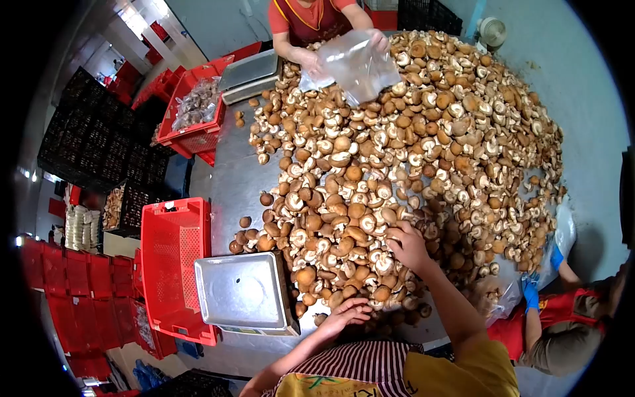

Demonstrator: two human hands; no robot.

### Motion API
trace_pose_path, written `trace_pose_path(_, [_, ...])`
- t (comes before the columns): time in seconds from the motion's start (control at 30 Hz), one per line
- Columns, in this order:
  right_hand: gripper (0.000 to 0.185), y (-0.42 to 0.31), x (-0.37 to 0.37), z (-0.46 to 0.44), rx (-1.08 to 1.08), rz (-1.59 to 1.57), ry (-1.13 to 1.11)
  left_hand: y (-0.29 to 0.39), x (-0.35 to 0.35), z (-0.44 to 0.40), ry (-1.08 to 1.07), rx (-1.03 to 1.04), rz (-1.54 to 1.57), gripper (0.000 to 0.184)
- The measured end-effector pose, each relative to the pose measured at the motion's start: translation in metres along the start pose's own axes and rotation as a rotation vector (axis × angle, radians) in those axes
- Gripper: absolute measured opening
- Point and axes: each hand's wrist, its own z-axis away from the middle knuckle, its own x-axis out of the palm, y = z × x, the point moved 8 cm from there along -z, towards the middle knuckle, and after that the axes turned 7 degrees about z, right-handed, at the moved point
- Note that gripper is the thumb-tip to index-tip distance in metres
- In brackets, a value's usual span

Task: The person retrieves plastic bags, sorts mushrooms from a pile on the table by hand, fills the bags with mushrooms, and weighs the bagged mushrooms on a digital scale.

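A large heap of brown mushrooms (357, 212) with pale stems covers much of the metal table (231, 165). My right hand (408, 246) lies on the mushrooms near the middle of the heap's near part, its fingers bent over them; what is under the fingertips is hidden. At the heap's near edge, my left hand (346, 315) rests beside the mushrooms, fingers apart and slightly curled, with nothing visible in it. Left of that hand stands a scale (241, 291) with a bare metal tray.
An empty red crate (175, 264) stands left of the scale. Across the table a person (311, 26) holds a clear bag (357, 63) near a second scale (250, 73). A blue-gloved co-worker (555, 324) handles a bag at right. Bagged mushrooms fill another red crate (192, 139).
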Motion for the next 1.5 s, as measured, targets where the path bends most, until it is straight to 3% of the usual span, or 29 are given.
trace_pose_path(0.03, [0.023, -0.010, -0.011, -0.009, -0.026, -0.076, 0.020, -0.003, -0.004, 0.003, 0.017, -0.015, -0.002, 0.038])
trace_pose_path(0.13, [0.023, -0.023, -0.028, -0.044, 0.011, -0.223, 0.014, -0.003, -0.003, 0.015, 0.028, -0.020, 0.003, 0.038])
trace_pose_path(0.3, [0.018, -0.032, -0.029, -0.064, 0.300, -0.311, -0.070, -0.002, -0.016, 0.030, 0.145, 0.022, 0.072, 0.038])
trace_pose_path(0.33, [0.017, -0.031, -0.020, -0.058, 0.349, -0.350, -0.101, -0.003, -0.022, 0.031, 0.164, 0.049, 0.097, 0.038])
trace_pose_path(0.37, [0.016, -0.027, -0.009, -0.052, 0.201, -0.274, 0.029, -0.005, -0.026, 0.032, 0.198, 0.039, 0.095, 0.039])
trace_pose_path(0.4, [0.016, -0.020, 0.007, -0.041, 0.232, -0.283, 0.018, -0.006, -0.027, 0.032, 0.198, 0.032, 0.115, 0.041])
trace_pose_path(0.47, [0.017, -0.018, 0.019, -0.012, 0.099, -0.415, 0.173, -0.009, -0.029, 0.031, 0.202, 0.028, 0.103, 0.035])
trace_pose_path(0.6, [0.020, -0.019, 0.014, 0.055, 0.210, -0.564, 0.215, -0.008, -0.020, 0.025, 0.172, -0.018, 0.038, 0.035])
trace_pose_path(0.7, [0.016, -0.009, 0.013, 0.097, 0.363, -0.628, 0.074, -0.007, -0.015, 0.018, 0.148, -0.026, -0.003, 0.035])
trace_pose_path(0.87, [0.018, 0.049, -0.079, 0.114, 0.219, -0.156, 0.578, 0.000, -0.003, 0.025, 0.112, 0.002, -0.034, 0.034])
trace_pose_path(0.9, [0.021, 0.071, -0.099, 0.118, 0.247, 0.030, 0.737, -0.002, -0.004, 0.029, 0.116, 0.003, -0.053, 0.034])
trace_pose_path(0.97, [0.023, 0.114, -0.143, 0.116, 0.319, 0.058, 0.916, -0.009, -0.011, 0.040, 0.122, -0.002, -0.059, 0.035])
trace_pose_path(1.03, [0.027, 0.160, -0.172, 0.105, 0.547, -0.070, 0.786, -0.022, -0.023, 0.048, 0.109, -0.012, -0.048, 0.036])
trace_pose_path(1.07, [0.034, 0.179, -0.183, 0.103, 0.448, 0.098, 0.896, -0.026, -0.026, 0.054, 0.109, -0.011, -0.050, 0.036])
trace_pose_path(1.13, [0.041, 0.235, -0.176, 0.100, 0.620, 0.028, 0.872, -0.032, -0.033, 0.065, 0.144, -0.002, -0.033, 0.036])
trace_pose_path(1.2, [0.041, 0.239, -0.172, 0.101, 0.715, -0.143, 0.914, -0.035, -0.038, 0.072, 0.162, 0.005, -0.013, 0.036])
trace_pose_path(1.4, [0.039, 0.268, -0.140, 0.088, 0.643, -0.213, 0.951, -0.035, -0.043, 0.079, 0.210, 0.058, 0.077, 0.037])
trace_pose_path(1.5, [0.032, 0.199, -0.169, 0.076, 0.616, -0.027, 0.946, -0.036, -0.041, 0.078, 0.224, 0.040, 0.033, 0.035])
